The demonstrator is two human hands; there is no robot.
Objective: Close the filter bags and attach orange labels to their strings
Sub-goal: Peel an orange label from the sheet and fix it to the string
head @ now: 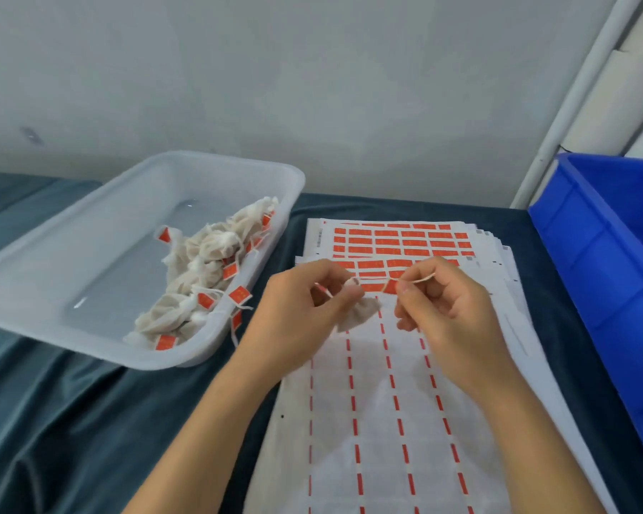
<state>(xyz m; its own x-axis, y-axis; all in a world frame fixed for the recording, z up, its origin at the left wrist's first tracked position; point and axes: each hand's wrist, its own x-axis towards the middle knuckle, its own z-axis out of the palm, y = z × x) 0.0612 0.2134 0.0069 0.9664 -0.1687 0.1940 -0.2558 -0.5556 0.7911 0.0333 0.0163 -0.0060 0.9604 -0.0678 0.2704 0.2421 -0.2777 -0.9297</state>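
My left hand (305, 309) pinches the gathered top of a small white filter bag (361, 313), which hangs between both hands above the label sheets. My right hand (446, 313) pinches the bag's string (420, 279), pulled out to the right, with an orange label (388, 286) at its fingertips. Under the hands lies a stack of label sheets (394, 239) with rows of orange labels at the far end; the near part of the top sheet (375, 421) is peeled bare, leaving red dashes.
A translucent white tray (90, 224) at the left holds a heap of closed, labelled bags (208, 268). A blue plastic bin (609, 261) stands at the right edge. A dark teal cloth (71, 421) covers the table; a grey wall is behind.
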